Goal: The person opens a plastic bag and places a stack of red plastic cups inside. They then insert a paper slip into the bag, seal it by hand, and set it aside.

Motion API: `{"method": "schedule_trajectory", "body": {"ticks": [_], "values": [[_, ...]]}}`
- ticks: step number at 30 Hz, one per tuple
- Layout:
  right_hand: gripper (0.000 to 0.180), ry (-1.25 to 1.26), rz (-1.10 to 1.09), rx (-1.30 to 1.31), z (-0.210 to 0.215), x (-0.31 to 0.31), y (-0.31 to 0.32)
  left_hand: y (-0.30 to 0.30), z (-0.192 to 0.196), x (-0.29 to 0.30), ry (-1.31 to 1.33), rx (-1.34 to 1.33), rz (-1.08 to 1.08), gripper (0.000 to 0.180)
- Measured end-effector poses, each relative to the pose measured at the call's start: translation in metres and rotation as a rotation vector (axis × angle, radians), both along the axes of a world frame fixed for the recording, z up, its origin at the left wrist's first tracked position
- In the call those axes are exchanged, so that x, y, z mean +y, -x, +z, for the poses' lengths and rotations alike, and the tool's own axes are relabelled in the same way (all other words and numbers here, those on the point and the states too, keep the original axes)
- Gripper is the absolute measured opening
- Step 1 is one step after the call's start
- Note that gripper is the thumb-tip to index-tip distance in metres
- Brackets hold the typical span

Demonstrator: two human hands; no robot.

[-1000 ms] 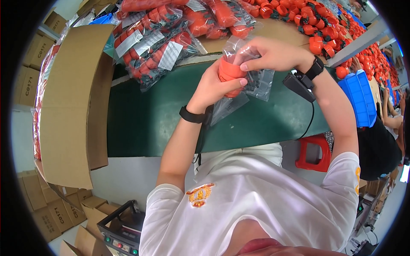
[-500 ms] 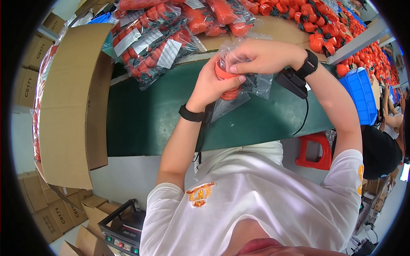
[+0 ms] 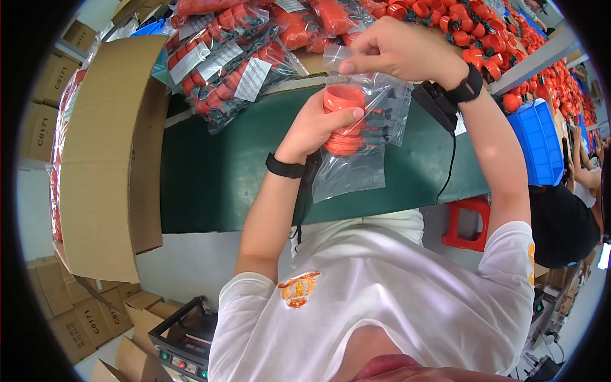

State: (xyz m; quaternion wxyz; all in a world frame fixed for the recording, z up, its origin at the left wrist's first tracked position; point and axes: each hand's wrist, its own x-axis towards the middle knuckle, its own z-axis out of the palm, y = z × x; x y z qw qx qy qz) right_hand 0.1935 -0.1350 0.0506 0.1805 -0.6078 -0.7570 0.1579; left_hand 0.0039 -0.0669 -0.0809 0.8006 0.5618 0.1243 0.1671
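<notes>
My left hand (image 3: 313,127) is closed around a stack of orange-red plastic cups (image 3: 345,97) with dark side clips. The stack sits inside a clear plastic bag (image 3: 352,177), whose loose end hangs below the cups over the green tabletop (image 3: 210,188). Above and to the right, my right hand (image 3: 404,51) pinches the bag's upper edge between thumb and fingers, pulling the film taut. Both wrists wear black bands; a small black device (image 3: 436,106) with a cable is at the right one.
Filled bags of orange-red cups with white labels (image 3: 252,80) lie at the far left. Loose cups (image 3: 487,44) are heaped at the far right, by a blue bin (image 3: 540,143). An open cardboard box (image 3: 102,159) stands left, a red stool (image 3: 468,239) below the table; another person is at right.
My right hand has moved up and away from the cups, stretching the bag's edge. The cups show more fully now, while my left hand stays nearly in place around them.
</notes>
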Motion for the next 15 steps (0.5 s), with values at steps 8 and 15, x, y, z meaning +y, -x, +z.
{"method": "schedule_trajectory", "body": {"ticks": [8, 15], "values": [[0.048, 0.462, 0.269, 0.172, -0.019, 0.009, -0.003, -0.003, -0.001, -0.001, -0.083, 0.037, 0.036, 0.049], [0.042, 0.550, 0.307, 0.222, -0.039, 0.011, -0.002, -0.009, -0.008, -0.002, -0.158, 0.040, 0.055, 0.045]]}}
